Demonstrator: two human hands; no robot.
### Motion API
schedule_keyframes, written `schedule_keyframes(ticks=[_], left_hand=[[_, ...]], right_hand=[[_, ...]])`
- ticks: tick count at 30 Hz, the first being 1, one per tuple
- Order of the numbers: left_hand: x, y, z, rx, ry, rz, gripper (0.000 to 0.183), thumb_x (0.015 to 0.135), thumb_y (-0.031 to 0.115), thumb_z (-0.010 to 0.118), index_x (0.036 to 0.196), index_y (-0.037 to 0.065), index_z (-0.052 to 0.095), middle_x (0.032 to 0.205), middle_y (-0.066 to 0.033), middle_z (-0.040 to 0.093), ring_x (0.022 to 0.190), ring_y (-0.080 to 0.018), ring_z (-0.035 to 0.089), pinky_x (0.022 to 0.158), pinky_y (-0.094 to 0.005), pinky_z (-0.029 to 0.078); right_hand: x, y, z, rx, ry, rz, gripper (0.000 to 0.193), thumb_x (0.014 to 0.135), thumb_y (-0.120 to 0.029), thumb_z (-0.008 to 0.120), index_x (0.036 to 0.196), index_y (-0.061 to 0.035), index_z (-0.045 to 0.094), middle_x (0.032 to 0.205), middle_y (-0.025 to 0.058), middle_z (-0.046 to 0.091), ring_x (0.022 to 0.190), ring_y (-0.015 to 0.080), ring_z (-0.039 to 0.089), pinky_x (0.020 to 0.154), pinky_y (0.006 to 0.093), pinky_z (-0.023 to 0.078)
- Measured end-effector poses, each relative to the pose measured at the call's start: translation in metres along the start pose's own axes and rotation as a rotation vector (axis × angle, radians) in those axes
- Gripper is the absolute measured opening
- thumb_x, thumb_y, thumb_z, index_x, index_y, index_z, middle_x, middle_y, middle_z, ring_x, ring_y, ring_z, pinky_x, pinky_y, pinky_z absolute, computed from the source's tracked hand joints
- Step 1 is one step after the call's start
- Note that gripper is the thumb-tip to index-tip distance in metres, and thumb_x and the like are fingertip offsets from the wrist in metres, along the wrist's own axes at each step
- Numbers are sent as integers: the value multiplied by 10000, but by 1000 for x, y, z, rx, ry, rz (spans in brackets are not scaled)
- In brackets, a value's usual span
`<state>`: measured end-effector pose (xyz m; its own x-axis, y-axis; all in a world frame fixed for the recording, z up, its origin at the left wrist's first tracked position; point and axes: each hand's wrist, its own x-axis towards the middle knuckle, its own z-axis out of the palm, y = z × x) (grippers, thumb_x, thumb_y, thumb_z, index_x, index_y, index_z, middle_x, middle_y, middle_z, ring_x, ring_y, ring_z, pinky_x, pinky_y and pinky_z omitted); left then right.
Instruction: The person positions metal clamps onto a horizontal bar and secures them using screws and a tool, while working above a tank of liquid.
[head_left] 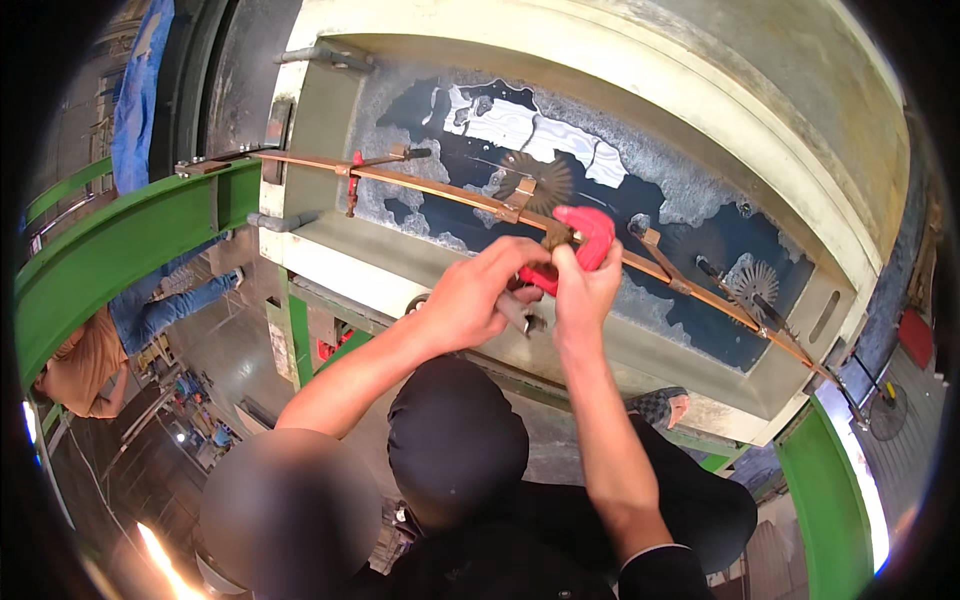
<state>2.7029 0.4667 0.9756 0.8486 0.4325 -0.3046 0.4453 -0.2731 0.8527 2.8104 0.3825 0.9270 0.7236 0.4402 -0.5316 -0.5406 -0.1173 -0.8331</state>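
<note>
A red C-clamp (600, 232) is held between my two hands over the near side of a liquid-filled tank (330, 95), close to the copper bar (440, 190) that spans it. My right hand (585, 290) grips the clamp's red frame from below. Closed around the clamp's lower screw end is my left hand (470, 300), its fingertips partly hidden. A brownish metal piece (556, 235) shows at the clamp's jaw; whether it is pinched there I cannot tell. Fan-shaped metal parts (540, 180) hang by the bar, and another red clamp (353, 185) sits on its left stretch.
Frothy dark liquid (640, 205) fills the tank. Green beams (130, 255) stand at left and right (825, 500). Another person (95, 360) in a brown top and jeans is at the far left. Grey pipes (325, 57) cross the tank's left end. A fan (888, 410) stands right.
</note>
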Motion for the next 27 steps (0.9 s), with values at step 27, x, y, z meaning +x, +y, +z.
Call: schedule_keyframes(ticks=[27], left_hand=[[-11, -73, 23, 326, -127, 319, 309, 751, 138, 718, 1036, 91, 606, 1128, -108, 596, 755, -286, 650, 607, -375, 542]], right_hand=[[-19, 49, -27, 54, -138, 214, 494, 763, -20, 698, 1185, -10, 441, 1047, 76, 578, 935, 127, 577, 804, 275, 494]])
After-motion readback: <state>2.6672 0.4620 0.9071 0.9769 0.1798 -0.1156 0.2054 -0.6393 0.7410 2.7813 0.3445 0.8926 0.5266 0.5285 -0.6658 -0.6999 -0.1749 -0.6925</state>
